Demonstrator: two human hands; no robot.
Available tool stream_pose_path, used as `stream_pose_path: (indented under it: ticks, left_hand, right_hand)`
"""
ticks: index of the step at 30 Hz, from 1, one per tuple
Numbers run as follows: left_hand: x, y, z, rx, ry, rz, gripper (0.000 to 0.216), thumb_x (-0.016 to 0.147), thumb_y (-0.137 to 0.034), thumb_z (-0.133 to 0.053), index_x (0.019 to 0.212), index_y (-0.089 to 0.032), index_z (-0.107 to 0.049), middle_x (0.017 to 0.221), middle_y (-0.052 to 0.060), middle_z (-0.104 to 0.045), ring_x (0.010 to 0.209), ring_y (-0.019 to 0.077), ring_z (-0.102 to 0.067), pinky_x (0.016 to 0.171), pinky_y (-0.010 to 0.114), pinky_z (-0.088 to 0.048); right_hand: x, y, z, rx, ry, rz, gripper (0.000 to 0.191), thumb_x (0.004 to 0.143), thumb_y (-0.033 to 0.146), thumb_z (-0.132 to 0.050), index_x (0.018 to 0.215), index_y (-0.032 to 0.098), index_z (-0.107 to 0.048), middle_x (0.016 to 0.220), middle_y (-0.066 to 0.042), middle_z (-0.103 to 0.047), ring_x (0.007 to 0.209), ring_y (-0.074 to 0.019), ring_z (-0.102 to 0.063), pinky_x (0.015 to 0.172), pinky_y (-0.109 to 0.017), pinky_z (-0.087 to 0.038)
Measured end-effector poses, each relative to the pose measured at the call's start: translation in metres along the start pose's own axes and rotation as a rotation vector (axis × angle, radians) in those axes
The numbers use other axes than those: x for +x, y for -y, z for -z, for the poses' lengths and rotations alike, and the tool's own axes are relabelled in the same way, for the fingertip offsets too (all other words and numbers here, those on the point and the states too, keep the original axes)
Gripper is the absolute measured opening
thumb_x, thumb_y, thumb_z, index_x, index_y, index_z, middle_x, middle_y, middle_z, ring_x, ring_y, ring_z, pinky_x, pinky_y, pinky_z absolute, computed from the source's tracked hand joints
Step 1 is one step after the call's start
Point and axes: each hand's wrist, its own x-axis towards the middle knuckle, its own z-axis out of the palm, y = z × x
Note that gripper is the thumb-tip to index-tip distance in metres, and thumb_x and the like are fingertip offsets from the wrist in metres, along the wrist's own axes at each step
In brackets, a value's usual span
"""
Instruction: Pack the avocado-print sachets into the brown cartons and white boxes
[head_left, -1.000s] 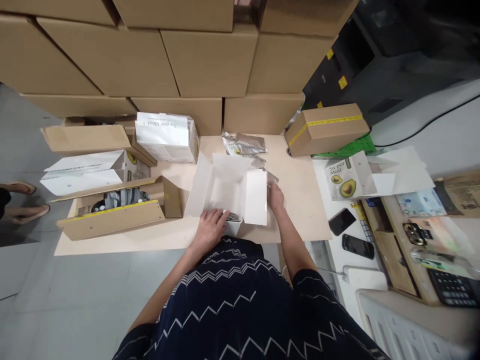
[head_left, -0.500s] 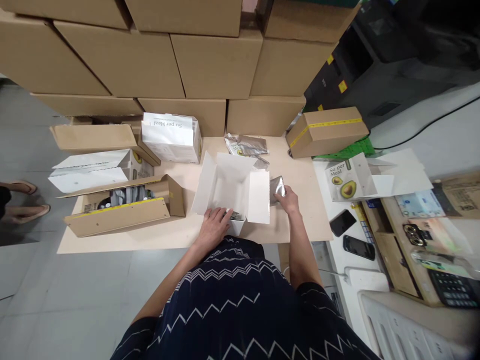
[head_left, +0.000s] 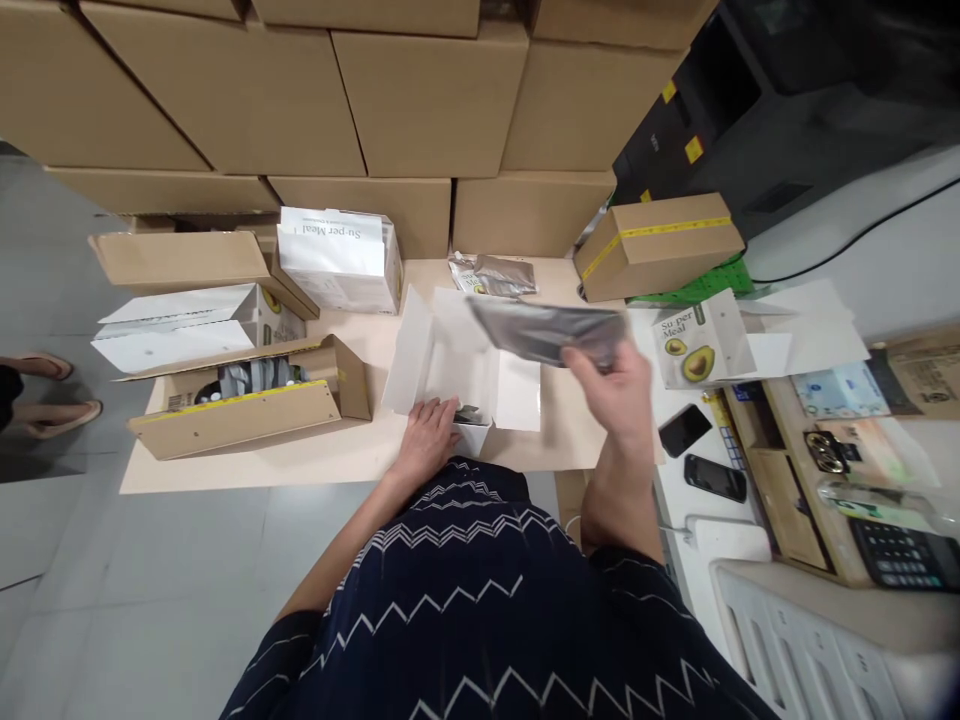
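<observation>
A flat, dark grey foil pouch (head_left: 532, 330) is in the air over the right flap of an open white cardboard box (head_left: 472, 440); whether they touch I cannot tell. The right hand (head_left: 619, 385) is clamped on the pouch's right end. The left hand (head_left: 429, 432) lies over the box's near left edge, fingers close together; whether it grips I cannot tell. Farther out, silvery foil packets (head_left: 506, 275) lie on the pale wooden tabletop (head_left: 345, 455). Held at one end only, the pouch could slip or sag, or its loose end could snag a flap and tug the box askew. Half a second ago the pouch was low beside the right flap; now it is higher and reaches left across the box, while the left hand keeps its place
</observation>
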Motion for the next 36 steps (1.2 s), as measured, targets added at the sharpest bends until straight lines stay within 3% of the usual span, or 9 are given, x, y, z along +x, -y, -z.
stream_pose_path:
  ticks: [5, 10, 15, 19, 22, 25, 29, 36]
  left_hand:
    - [0.000, 0.000, -0.001, 0.007, -0.015, -0.007, 0.054, 0.090, -0.028, -0.054, 0.141, -0.012, -0.043, 0.130, 0.015, -0.061, 0.128, 0.0323, -0.049, 0.109, 0.048, -0.033]
    - [0.000, -0.001, 0.000, 0.020, -0.019, -0.003, 0.058, 0.088, -0.028, -0.056, 0.143, -0.014, -0.042, 0.131, 0.016, -0.061, 0.128, 0.0319, -0.049, 0.107, 0.048, -0.034]
    - [0.001, -0.002, 0.000, 0.032, -0.005, 0.011, 0.058, 0.089, -0.029, -0.055, 0.143, -0.012, -0.042, 0.132, 0.016, -0.061, 0.128, 0.0313, -0.049, 0.108, 0.047, -0.034]
    - [0.001, -0.002, -0.002, 0.031, -0.011, 0.021, 0.060, 0.089, -0.029, -0.055, 0.144, -0.011, -0.040, 0.135, 0.017, -0.058, 0.128, 0.0307, -0.049, 0.110, 0.048, -0.034]
    - [0.000, -0.002, -0.004, 0.024, -0.030, 0.039, 0.067, 0.088, -0.029, -0.055, 0.147, -0.007, -0.032, 0.138, 0.020, -0.055, 0.129, 0.0308, -0.050, 0.111, 0.048, -0.034]
    - [0.000, -0.002, -0.005, 0.007, -0.057, 0.060, 0.076, 0.088, -0.030, -0.055, 0.151, -0.004, -0.021, 0.144, 0.023, -0.048, 0.131, 0.0318, -0.048, 0.112, 0.049, -0.033]
    - [0.000, -0.004, -0.002, 0.005, -0.067, 0.063, 0.082, 0.087, -0.029, -0.055, 0.153, -0.003, -0.012, 0.152, 0.025, -0.037, 0.141, 0.0350, -0.036, 0.115, 0.052, -0.030]
    - [0.005, -0.008, 0.006, 0.059, 0.009, -0.014, 0.081, 0.086, -0.025, -0.051, 0.155, -0.008, -0.013, 0.161, 0.018, -0.021, 0.150, 0.0346, -0.015, 0.118, 0.056, -0.021]
  right_hand:
    - [0.011, 0.023, -0.062, -0.224, 0.647, 0.098, 0.016, 0.092, 0.026, -0.047, 0.101, 0.019, -0.059, 0.093, -0.006, -0.067, 0.082, -0.0187, -0.059, 0.069, -0.026, -0.038]
    - [0.031, 0.005, -0.127, -0.385, 1.029, 0.135, 0.017, 0.087, 0.021, -0.052, 0.100, 0.015, -0.061, 0.099, -0.010, -0.068, 0.085, -0.0198, -0.059, 0.065, -0.025, -0.033]
    - [0.038, -0.005, -0.160, -0.546, 1.360, 0.194, 0.027, 0.078, 0.009, -0.055, 0.103, 0.008, -0.066, 0.105, -0.015, -0.070, 0.087, -0.0209, -0.062, 0.060, -0.025, -0.034]
    - [0.037, -0.006, -0.163, -0.560, 1.435, 0.227, 0.030, 0.079, 0.013, -0.058, 0.107, 0.007, -0.067, 0.105, -0.016, -0.070, 0.087, -0.0217, -0.063, 0.062, -0.025, -0.037]
    - [0.037, -0.006, -0.157, -0.438, 1.423, 0.268, 0.030, 0.083, 0.022, -0.058, 0.109, 0.008, -0.067, 0.104, -0.016, -0.071, 0.085, -0.0210, -0.062, 0.065, -0.025, -0.039]
    - [0.038, -0.007, -0.153, -0.339, 1.447, 0.281, 0.027, 0.087, 0.020, -0.051, 0.104, 0.009, -0.068, 0.102, -0.015, -0.071, 0.083, -0.0196, -0.061, 0.066, -0.025, -0.039]
    - [0.035, -0.012, -0.154, -0.308, 1.465, 0.291, 0.029, 0.085, 0.014, -0.049, 0.106, 0.008, -0.068, 0.107, -0.016, -0.071, 0.084, -0.0190, -0.062, 0.065, -0.024, -0.039]
    - [0.027, -0.011, -0.161, -0.338, 1.477, 0.310, 0.030, 0.087, 0.013, -0.047, 0.105, 0.006, -0.071, 0.100, -0.016, -0.073, 0.077, -0.0186, -0.064, 0.064, -0.024, -0.040]
